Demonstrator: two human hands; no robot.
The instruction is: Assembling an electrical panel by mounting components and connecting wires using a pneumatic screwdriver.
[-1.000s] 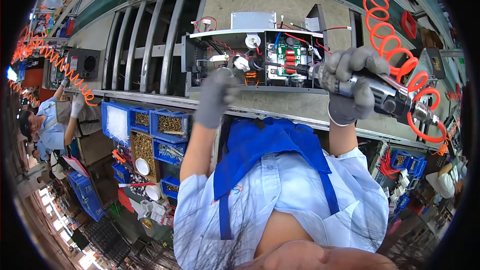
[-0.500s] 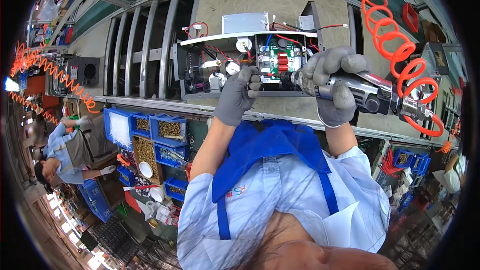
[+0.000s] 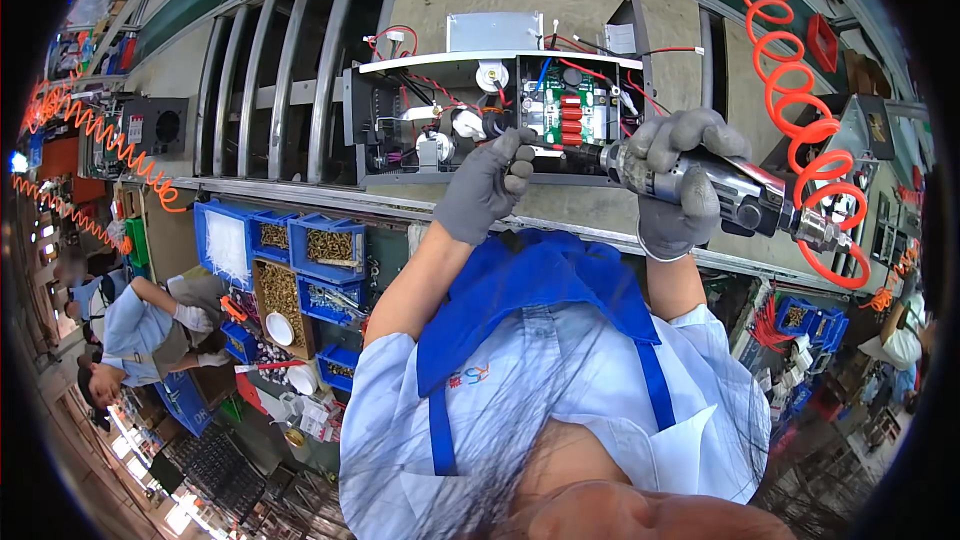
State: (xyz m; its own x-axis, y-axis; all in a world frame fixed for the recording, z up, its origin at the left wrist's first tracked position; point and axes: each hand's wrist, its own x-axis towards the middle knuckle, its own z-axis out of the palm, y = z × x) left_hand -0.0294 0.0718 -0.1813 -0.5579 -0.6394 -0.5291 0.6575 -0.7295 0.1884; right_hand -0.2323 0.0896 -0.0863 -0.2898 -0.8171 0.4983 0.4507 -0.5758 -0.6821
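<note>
My right hand (image 3: 688,180), in a grey glove, is wrapped round a silver air screwdriver (image 3: 735,195) lying level, its long bit pointing left. My left hand (image 3: 490,180), also gloved, is closed at the bit's tip; what its fingers pinch is hidden. Both hands are at the near side of an open metal housing (image 3: 440,67). Inside it are a green circuit board (image 3: 550,120) with red parts, a white round piece (image 3: 491,76), and a white-and-silver component (image 3: 434,150). Red and black wires (image 3: 430,90) run among these parts and over the rim.
An orange coiled air hose (image 3: 790,100) hangs at the right and meets the tool. Metal rollers (image 3: 285,90) lie left of the housing. Blue bins (image 3: 328,245) of screws stand below the bench edge. A co-worker (image 3: 150,325) is at the lower left.
My right hand and the screwdriver have shifted slightly right. The left hand has moved slightly right, staying by the bit's tip. The co-worker has changed posture.
</note>
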